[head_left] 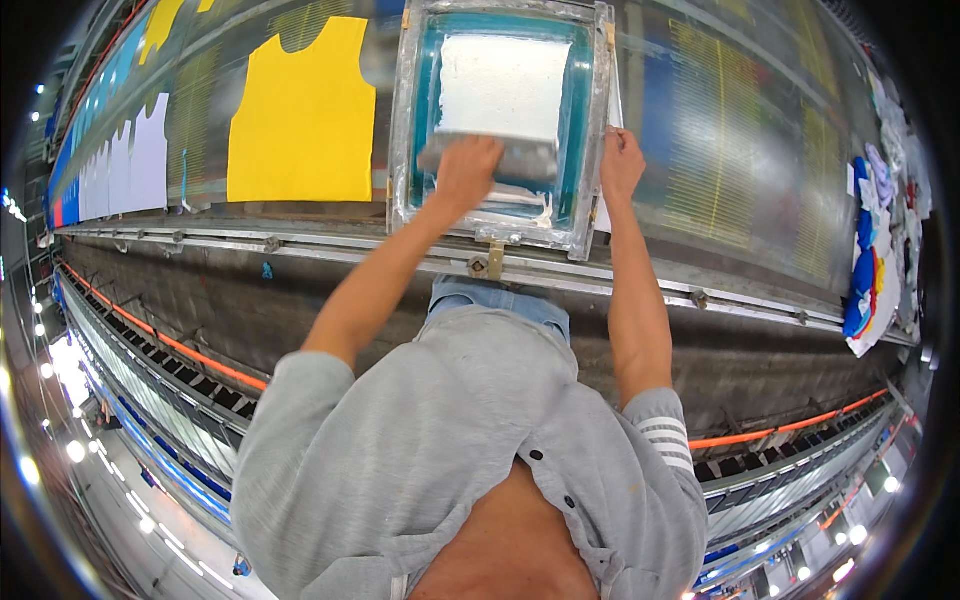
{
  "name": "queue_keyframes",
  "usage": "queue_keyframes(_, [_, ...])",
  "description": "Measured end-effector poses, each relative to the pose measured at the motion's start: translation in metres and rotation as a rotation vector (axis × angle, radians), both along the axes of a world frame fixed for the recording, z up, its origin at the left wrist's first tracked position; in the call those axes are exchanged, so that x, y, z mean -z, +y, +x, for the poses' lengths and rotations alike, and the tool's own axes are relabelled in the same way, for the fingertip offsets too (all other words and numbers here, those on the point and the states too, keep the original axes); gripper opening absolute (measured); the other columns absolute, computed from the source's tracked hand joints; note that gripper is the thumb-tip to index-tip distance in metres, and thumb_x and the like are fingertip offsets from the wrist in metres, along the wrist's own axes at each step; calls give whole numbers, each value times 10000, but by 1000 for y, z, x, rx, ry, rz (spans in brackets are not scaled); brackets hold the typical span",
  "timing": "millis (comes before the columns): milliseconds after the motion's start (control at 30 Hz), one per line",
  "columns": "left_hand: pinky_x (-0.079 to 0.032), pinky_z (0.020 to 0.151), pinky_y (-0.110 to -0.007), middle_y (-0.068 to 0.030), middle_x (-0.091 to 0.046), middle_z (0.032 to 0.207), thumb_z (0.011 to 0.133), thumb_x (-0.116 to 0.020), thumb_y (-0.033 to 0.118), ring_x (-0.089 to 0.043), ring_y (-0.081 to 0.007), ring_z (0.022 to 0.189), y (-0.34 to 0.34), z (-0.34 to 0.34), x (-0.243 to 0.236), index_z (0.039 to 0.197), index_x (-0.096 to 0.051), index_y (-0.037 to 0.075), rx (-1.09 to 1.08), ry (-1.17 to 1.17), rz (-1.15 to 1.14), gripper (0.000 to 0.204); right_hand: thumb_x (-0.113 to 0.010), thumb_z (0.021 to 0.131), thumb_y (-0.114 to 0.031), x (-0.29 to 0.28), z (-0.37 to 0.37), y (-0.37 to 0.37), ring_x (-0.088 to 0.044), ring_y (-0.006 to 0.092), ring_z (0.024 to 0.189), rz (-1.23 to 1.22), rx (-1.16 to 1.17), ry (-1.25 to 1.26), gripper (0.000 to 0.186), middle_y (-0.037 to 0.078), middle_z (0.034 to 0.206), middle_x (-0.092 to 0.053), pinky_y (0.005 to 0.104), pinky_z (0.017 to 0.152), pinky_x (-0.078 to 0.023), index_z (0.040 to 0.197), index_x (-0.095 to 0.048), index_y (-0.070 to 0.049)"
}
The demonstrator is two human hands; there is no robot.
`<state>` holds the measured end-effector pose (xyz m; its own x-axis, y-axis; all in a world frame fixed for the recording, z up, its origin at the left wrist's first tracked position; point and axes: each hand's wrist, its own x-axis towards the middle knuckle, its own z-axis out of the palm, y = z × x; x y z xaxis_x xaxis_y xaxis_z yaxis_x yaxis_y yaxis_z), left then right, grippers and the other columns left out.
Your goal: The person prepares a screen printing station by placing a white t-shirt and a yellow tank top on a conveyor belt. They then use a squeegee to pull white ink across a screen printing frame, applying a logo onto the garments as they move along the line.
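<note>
A screen-printing frame with a teal mesh and a block of white ink lies on the long printing table. My left hand is closed on a wide grey squeegee, which lies across the lower part of the white area, with streaks of white below it. My right hand is closed at the frame's right edge, beside a thin strip of something white that shows past the frame.
A yellow shirt piece lies left of the frame, pale lilac pieces farther left. A pile of coloured fabric sits at the far right. A metal rail runs along the near edge; orange bars run behind me.
</note>
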<state>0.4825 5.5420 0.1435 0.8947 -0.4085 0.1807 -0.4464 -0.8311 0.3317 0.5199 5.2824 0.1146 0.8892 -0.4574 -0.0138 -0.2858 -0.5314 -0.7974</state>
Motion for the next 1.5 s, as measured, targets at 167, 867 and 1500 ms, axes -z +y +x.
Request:
queue_keyframes(167, [-437, 890, -370, -128, -589, 1062, 725, -565, 2, -543, -286, 1083, -6, -97, -5, 1058, -604, -22, -8, -81, 26, 336, -566, 910, -318, -8, 2, 4, -657, 347, 810, 44, 13, 12, 330, 214, 838, -670, 397, 752, -485, 982, -688, -20])
queue_keyframes(867, [-358, 998, -500, -95, -668, 948, 738, -592, 0, -584, -244, 1086, 12, -52, -27, 922, -664, 67, -12, 297, 240, 208, -546, 902, -214, 22, 2, -8, -641, 337, 764, -31, -7, -50, 244, 186, 833, -675, 390, 729, -480, 972, -682, -24])
queue_keyframes(1500, [-528, 663, -466, -182, -676, 792, 662, -616, 70, -669, -355, 773, 3, 54, -47, 789, -707, 77, -114, 401, 221, 156, -603, 879, -332, -69, 45, 23, -588, 293, 1069, -335, -769, -39, 285, 100, 1082, -648, 437, 921, -452, 1000, -713, -98])
